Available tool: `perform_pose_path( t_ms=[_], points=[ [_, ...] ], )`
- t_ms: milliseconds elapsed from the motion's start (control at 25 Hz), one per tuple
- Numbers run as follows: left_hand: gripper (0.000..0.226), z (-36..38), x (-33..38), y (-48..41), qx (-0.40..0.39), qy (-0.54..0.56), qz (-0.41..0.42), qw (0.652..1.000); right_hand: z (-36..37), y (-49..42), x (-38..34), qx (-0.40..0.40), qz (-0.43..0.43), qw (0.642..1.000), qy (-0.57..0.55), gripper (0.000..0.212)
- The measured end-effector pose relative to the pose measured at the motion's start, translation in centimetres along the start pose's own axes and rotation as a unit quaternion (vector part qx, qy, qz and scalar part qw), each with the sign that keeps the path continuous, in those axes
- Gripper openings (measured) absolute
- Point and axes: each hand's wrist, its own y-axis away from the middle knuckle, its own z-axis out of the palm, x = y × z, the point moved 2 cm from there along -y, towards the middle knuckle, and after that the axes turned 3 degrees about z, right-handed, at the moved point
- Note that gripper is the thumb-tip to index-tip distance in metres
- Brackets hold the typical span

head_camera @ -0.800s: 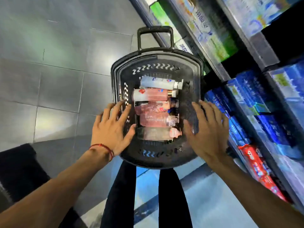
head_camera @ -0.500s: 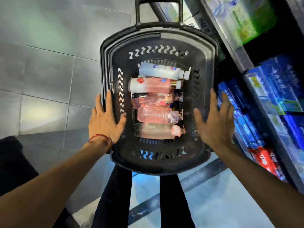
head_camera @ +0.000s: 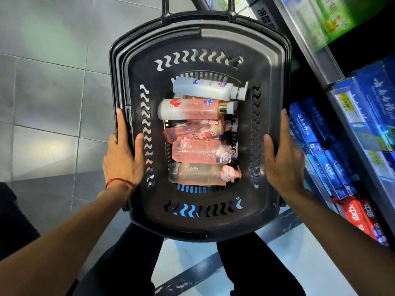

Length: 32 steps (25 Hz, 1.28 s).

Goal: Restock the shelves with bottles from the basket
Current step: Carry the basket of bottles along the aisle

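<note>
A black plastic basket (head_camera: pixel 192 218) with a pull handle at its far end fills the middle of the view. Several bottles lie on their sides in it: a white pump bottle (head_camera: pixel 203 88) farthest, a white-and-pink one (head_camera: pixel 188 108), then pink ones (head_camera: pixel 196 151) down to the nearest (head_camera: pixel 198 174). My left hand (head_camera: pixel 123 159) holds the left rim, thumb inside and fingers outside. On the opposite rim my right hand (head_camera: pixel 284 161) holds on the same way.
Store shelves (head_camera: pixel 333 67) run along the right, stocked with blue boxes (head_camera: pixel 320 135), red boxes (head_camera: pixel 359 216) lower down and green packs (head_camera: pixel 333 18) higher up. Grey floor tiles (head_camera: pixel 49 92) lie to the left. My legs in black trousers (head_camera: pixel 252 263) stand under the basket.
Both hands went from hovering over the basket to clasping its side rims. The basket now looks much larger and closer in the view.
</note>
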Motion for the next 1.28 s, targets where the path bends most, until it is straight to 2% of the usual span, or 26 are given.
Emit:
perform_pose_path(
  t_ms=[280,360,480,600,680,840,960,1080,1280],
  points=[
    [0.067,0.1,-0.1,0.1,0.029,-0.023,-0.008,0.999,0.0,-0.1,0.3,-0.017,0.032,0.999,-0.017,0.069],
    [0.068,-0.3,-0.2,-0.1,0.011,-0.016,-0.018,1.0,-0.4,-0.1,0.0,-0.033,0.057,0.997,-0.045,0.069],
    [0.072,-0.9,-0.5,-0.2,-0.022,0.063,-0.029,0.997,-1.3,0.4,-1.6,-0.019,0.063,0.994,-0.081,0.068],
    [0.072,-1.8,-0.5,-0.6,-0.04,0.078,-0.025,0.996,-1.5,-0.1,-2.0,-0.01,0.099,0.992,-0.079,0.068],
    [0.072,-3.2,-0.1,-1.0,-0.049,0.078,-0.025,0.995,-2.5,-0.4,-2.5,-0.011,0.094,0.994,-0.046,0.069],
    [0.075,-7.6,-0.4,1.0,-0.088,0.082,-0.047,0.992,-5.7,0.8,-5.3,-0.033,0.076,0.997,-0.005,0.071],
    [0.078,-13.0,-1.6,4.2,-0.106,0.082,-0.083,0.987,-9.4,3.5,-9.7,-0.081,0.079,0.994,-0.005,0.07],
    [0.079,-19.2,-2.1,6.9,-0.101,0.097,-0.117,0.983,-13.4,5.5,-15.0,-0.11,0.049,0.993,0.004,0.071],
    [0.076,-30.1,-3.3,10.2,-0.057,0.137,-0.15,0.977,-18.2,7.6,-23.9,-0.114,-0.013,0.993,0.027,0.068]
  ],
)
